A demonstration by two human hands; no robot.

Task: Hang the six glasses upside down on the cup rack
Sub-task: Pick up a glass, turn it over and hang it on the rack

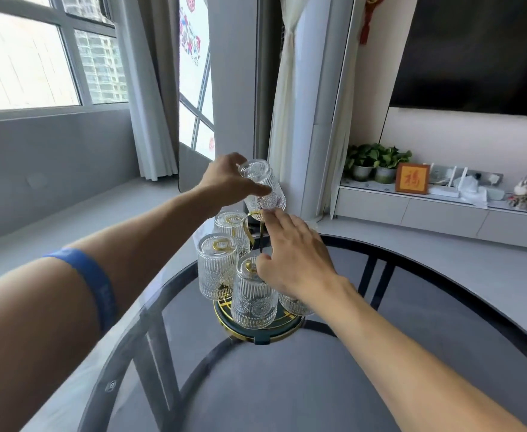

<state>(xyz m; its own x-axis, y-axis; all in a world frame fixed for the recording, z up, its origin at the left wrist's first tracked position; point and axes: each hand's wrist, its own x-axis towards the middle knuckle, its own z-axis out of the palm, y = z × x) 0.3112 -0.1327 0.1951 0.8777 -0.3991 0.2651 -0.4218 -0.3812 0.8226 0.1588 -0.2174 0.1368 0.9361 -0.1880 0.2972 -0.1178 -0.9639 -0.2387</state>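
Note:
A gold-armed cup rack [257, 333] with a round dark tray base stands on the glass table. Several ribbed clear glasses hang upside down on it: one at the front [252, 294], one at the left [217, 265], one behind [232, 227], and one at the right [295, 305] mostly hidden under my right wrist. My left hand [229, 182] grips another ribbed glass [263, 188], upside down and tilted, its rim over a gold arm tip at the rack's far side. My right hand [293, 258] rests on the rack's centre, fingers around the dark central post.
The round glass table [287, 385] has a dark frame and reaches to a grey sill on the left. Behind stand a white column, curtains and a window. A low shelf at the right holds potted plants [377, 163], a framed picture and small items.

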